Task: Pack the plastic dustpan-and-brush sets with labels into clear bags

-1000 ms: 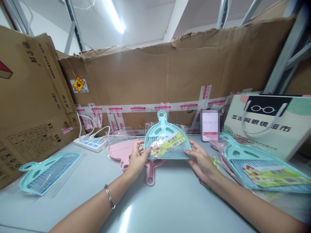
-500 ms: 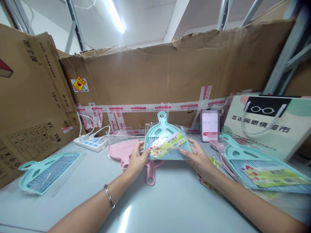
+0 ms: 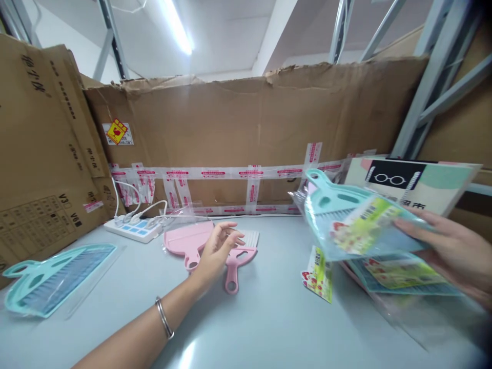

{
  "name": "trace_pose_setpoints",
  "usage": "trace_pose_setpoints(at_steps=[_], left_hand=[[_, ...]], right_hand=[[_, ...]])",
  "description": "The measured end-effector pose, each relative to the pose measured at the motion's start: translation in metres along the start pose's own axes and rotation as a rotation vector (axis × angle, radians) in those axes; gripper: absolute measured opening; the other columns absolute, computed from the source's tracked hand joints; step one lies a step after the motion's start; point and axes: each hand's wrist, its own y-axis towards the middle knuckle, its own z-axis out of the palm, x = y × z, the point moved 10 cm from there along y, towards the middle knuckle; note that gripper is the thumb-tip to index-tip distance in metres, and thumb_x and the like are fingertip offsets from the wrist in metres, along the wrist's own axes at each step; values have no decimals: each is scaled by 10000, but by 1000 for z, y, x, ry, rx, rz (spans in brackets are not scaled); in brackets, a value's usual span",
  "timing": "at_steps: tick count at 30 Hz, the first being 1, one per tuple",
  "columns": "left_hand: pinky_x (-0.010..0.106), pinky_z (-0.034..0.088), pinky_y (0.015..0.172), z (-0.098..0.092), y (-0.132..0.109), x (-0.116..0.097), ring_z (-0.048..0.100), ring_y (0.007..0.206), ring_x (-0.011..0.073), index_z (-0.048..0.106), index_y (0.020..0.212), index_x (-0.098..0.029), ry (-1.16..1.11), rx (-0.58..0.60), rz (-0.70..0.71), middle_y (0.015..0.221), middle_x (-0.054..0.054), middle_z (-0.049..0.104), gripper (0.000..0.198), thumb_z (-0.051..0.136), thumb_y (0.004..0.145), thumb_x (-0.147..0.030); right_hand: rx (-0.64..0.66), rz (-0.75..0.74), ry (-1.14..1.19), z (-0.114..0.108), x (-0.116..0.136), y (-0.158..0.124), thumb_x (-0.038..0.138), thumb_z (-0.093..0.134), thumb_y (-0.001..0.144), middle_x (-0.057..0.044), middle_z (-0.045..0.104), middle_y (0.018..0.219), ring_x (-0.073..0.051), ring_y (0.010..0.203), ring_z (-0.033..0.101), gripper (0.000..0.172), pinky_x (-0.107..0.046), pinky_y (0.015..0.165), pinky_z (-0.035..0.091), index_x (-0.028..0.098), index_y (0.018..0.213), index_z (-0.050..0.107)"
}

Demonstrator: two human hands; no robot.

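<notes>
My right hand (image 3: 449, 248) grips a bagged teal dustpan-and-brush set (image 3: 346, 215) with a green label, held in the air over a stack of similar bagged teal sets (image 3: 400, 274) at the right. My left hand (image 3: 215, 251) hovers with fingers loosely spread above a pink dustpan (image 3: 184, 238) and a pink brush (image 3: 236, 256) lying on the grey table (image 3: 249, 318). It holds nothing. A silver bangle sits on my left wrist.
A loose flowered label card (image 3: 319, 274) lies by the stack. Another bagged teal set (image 3: 49, 279) rests at the far left. A white power strip (image 3: 132, 228) with cables sits at the back left. Taped cardboard walls (image 3: 246, 133) enclose the table; a printed paper bag (image 3: 415, 182) leans at right.
My left hand has let go of the teal set and now hangs over the pink dustpan. My right hand has carried the set to the right, above the stack. The view has turned right.
</notes>
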Motion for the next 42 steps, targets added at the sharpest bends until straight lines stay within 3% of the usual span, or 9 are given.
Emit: trace_pose_setpoints(at_steps=[4,8,14,20,22,29,34,37,42], left_hand=[[286,446,746,-14,5,-3,588,747,135,496,967,-188,41,-105,21,838,23,592,306,540,780,-426],[271,445,724,-17,6,-4,587,738,127,493,965,-187,60,-105,36,844,21,588,271,518,799,-401],[268,450,739,-39,12,-20,592,744,124,513,951,-185,104,-195,129,838,21,597,231,514,809,-368],[257,465,702,-125,13,-66,589,709,125,532,873,-174,128,-643,350,773,15,602,186,507,773,-329],[265,462,706,-147,18,-70,590,741,141,545,880,-171,236,-679,321,784,25,609,198,485,755,-312],[324,413,830,-159,45,-49,581,895,229,628,767,-186,1123,-303,51,894,73,665,220,460,627,-217],[267,408,590,-119,28,-8,589,649,206,628,659,-223,1191,169,-272,713,35,674,215,552,621,-420],[285,377,561,-91,17,-2,555,556,210,562,516,-211,1288,206,-276,585,45,625,238,610,564,-439],[362,366,684,-64,14,6,577,626,249,433,416,-183,1518,180,-143,550,89,598,182,534,563,-147]], right_hand=[[-150,75,-91,-93,-44,39,234,731,387,-87,658,622,-216,467,576,273,-399,483,443,343,628,663],[-153,-108,-372,-126,-43,67,255,747,363,-102,661,597,-222,489,588,221,-391,500,400,322,562,676],[-315,-420,-913,-105,-20,71,326,688,413,-137,647,710,-295,654,579,290,-401,537,360,272,697,667],[-387,-778,-1167,-75,-26,58,368,576,506,-133,605,819,-303,697,523,303,-383,540,312,305,799,618],[-374,-824,-1174,-75,-26,60,371,594,486,-120,592,767,-301,668,513,287,-383,538,314,308,766,606],[-422,-995,-1101,-73,-10,47,180,492,510,-97,613,758,-266,641,518,339,-360,537,364,308,809,588],[-478,-1321,-856,-39,36,-17,132,431,581,-64,647,779,-244,705,578,291,-375,637,406,297,790,549],[-461,-1376,-749,-6,66,-53,110,448,636,-68,644,815,-254,832,600,256,-394,749,426,272,808,545],[-240,-1397,-540,52,88,-87,97,478,676,-54,612,846,-236,875,583,233,-418,833,423,240,843,556]])
